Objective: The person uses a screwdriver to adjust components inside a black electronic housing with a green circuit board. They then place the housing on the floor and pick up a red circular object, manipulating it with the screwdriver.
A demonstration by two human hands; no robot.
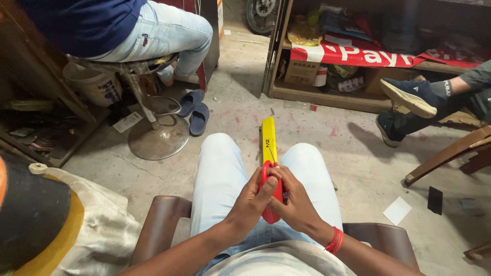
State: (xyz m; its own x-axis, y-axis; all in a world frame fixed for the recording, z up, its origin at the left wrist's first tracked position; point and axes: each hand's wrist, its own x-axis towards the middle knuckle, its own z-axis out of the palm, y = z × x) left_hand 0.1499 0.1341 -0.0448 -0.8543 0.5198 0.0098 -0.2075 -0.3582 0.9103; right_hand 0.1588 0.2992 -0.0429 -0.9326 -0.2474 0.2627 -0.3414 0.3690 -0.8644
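Note:
I sit in a chair and look down at my lap in pale blue jeans. Both hands hold a long tool with a red handle (pixel 271 214) and a yellow blade guard (pixel 269 139) that points away from me, between my knees. My left hand (pixel 251 200) wraps the left side of the red handle. My right hand (pixel 295 203) grips its right side, fingers curled over the top; red threads circle that wrist.
A person on a metal stool (pixel 156 135) sits at the upper left, with blue slippers (pixel 194 110) beside its base. Another person's shoes (pixel 406 99) rest at the right, near a wooden shelf (pixel 327 97). The brown chair arms (pixel 158 225) flank me. Paper scraps (pixel 398 210) lie on the concrete.

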